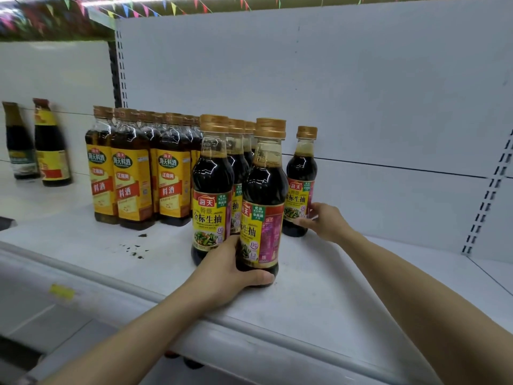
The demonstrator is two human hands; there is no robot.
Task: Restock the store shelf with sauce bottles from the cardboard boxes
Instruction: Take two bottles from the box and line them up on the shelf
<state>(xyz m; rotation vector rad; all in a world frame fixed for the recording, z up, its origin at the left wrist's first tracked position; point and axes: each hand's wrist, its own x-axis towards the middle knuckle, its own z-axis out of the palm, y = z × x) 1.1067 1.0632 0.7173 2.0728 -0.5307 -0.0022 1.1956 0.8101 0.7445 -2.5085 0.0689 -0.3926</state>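
Observation:
A white store shelf [319, 295] carries dark soy sauce bottles with gold caps. My left hand [227, 273] grips the base of the front soy sauce bottle [263, 195], thumb curled round its bottom; its fingers also lie against the neighbouring bottle [212, 179] to the left. My right hand [327, 222] holds the lower part of a third soy sauce bottle [302, 168] standing further back on the right. More bottles of the same kind [239, 151] stand in a row behind the front ones. No cardboard box is in view.
Several yellow-labelled cooking wine bottles [133, 168] stand in rows to the left. Two other dark bottles [36, 145] are at the far left. Dark specks [136, 250] lie on the shelf. The white back panel [361, 93] rises behind; bare shelf extends to the right.

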